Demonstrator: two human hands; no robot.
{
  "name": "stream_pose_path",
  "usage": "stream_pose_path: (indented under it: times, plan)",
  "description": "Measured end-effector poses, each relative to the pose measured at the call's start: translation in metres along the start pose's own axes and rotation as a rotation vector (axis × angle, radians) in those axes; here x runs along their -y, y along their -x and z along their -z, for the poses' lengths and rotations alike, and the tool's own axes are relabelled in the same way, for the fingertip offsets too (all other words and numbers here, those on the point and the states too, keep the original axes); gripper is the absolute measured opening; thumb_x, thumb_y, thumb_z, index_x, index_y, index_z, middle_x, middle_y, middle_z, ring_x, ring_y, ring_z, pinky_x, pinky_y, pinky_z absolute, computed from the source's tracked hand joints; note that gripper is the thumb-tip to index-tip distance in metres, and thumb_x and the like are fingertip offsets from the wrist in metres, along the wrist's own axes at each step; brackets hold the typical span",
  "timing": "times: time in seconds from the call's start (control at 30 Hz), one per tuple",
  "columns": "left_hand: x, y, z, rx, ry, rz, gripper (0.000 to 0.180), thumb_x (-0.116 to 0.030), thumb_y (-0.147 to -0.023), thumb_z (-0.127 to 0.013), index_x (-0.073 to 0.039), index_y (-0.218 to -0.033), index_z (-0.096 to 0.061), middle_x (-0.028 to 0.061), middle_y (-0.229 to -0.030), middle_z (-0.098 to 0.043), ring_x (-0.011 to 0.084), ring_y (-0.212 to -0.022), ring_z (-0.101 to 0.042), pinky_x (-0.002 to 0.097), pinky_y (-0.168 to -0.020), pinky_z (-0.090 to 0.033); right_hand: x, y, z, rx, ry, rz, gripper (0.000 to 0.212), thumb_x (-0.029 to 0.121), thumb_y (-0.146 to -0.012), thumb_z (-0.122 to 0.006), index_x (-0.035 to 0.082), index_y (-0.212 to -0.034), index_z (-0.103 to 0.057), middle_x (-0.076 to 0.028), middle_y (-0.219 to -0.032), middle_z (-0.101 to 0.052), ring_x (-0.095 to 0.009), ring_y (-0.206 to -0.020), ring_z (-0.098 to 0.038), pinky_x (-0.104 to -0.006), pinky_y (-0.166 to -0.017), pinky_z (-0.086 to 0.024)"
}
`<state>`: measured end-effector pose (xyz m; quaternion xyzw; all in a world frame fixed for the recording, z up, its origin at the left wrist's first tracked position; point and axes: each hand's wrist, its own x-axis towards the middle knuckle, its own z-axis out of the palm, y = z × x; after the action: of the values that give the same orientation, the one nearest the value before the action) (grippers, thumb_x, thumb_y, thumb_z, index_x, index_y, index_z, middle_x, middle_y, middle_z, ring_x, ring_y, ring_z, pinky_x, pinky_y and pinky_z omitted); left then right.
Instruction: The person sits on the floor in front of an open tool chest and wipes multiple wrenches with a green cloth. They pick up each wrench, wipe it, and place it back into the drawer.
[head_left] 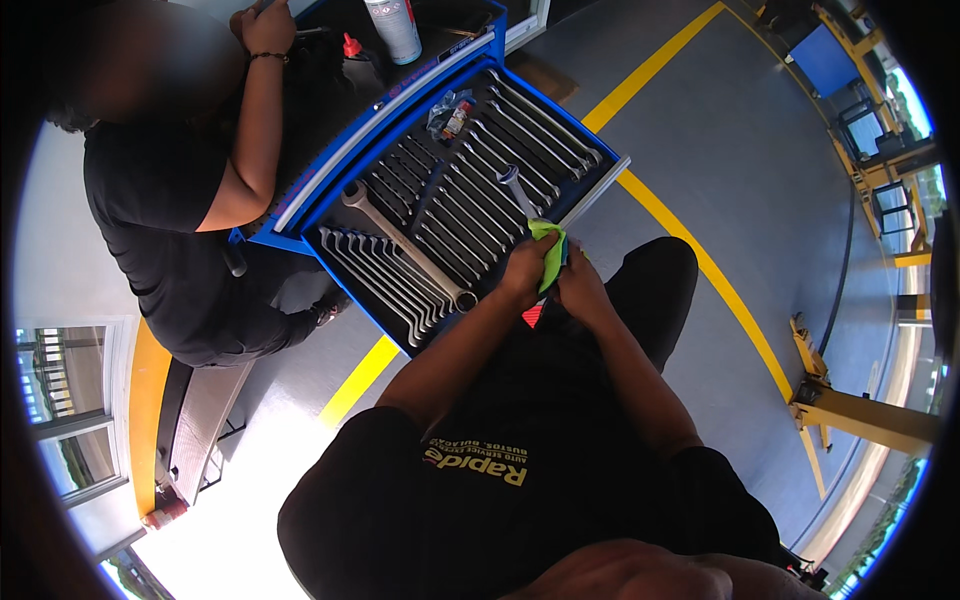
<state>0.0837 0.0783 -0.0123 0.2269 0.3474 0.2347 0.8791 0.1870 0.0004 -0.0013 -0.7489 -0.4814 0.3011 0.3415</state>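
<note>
A bright green cloth (553, 256) is bunched around the lower part of a shiny wrench (516, 187), whose ring end points away from me over the drawer. My left hand (526, 270) is closed around cloth and wrench together. Close beside it on the right, my right hand (580, 286) is closed on the cloth's lower end, its fingers partly hidden. Below my hands' far side lies an open blue tool drawer (372, 297) with rows of combination wrenches (455, 222). One large wrench (405, 243) rests across the smaller ones.
A clear plastic packet (451, 116) lies at the drawer's far side. On the cabinet top stand a spray can (394, 30) and a red-capped bottle (351, 46). Another person (165, 215) crouches at the left. Yellow lines (720, 275) mark the grey floor; a yellow lift arm (865, 418) is at right.
</note>
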Motion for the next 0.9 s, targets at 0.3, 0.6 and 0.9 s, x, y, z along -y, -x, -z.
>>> stream_pose_path:
  times: [0.3,0.6,0.9]
  plan:
    - [-0.054,-0.037,0.013,-0.256,0.152,-0.357,0.036,-0.037,-0.105,-0.049,-0.004,-0.096,-0.06,0.0093,-0.073,-0.062,0.0232,-0.057,-0.062,0.0398,-0.055,-0.055,0.032,0.067,0.039,0.328,-0.433,-0.226,0.032,0.03,-0.102,-0.051,-0.001,-0.112,-0.053,-0.008,-0.066,-0.053,-0.017,-0.056,-0.055,-0.0356,-0.057,-0.044]
    - [0.0,-0.005,-0.028,-0.164,-0.143,-0.316,0.033,-0.033,-0.104,-0.053,0.0,-0.103,-0.059,0.0084,-0.08,-0.062,0.0207,-0.068,-0.064,0.0342,-0.067,-0.054,0.01,0.041,0.021,0.037,-0.324,-0.127,0.028,0.024,-0.099,-0.049,-0.003,-0.107,-0.054,-0.011,-0.074,-0.059,-0.021,-0.064,-0.059,-0.0368,-0.064,-0.047]
    - [-0.064,-0.025,-0.002,-0.214,0.125,-0.349,0.029,-0.033,-0.105,-0.051,-0.004,-0.109,-0.056,0.0087,-0.084,-0.063,0.0225,-0.067,-0.065,0.0401,-0.061,-0.057,0.037,0.057,0.026,0.268,-0.336,-0.199,0.03,0.029,-0.103,-0.05,0.0,-0.103,-0.053,-0.007,-0.069,-0.054,-0.015,-0.062,-0.054,-0.0334,-0.061,-0.044]
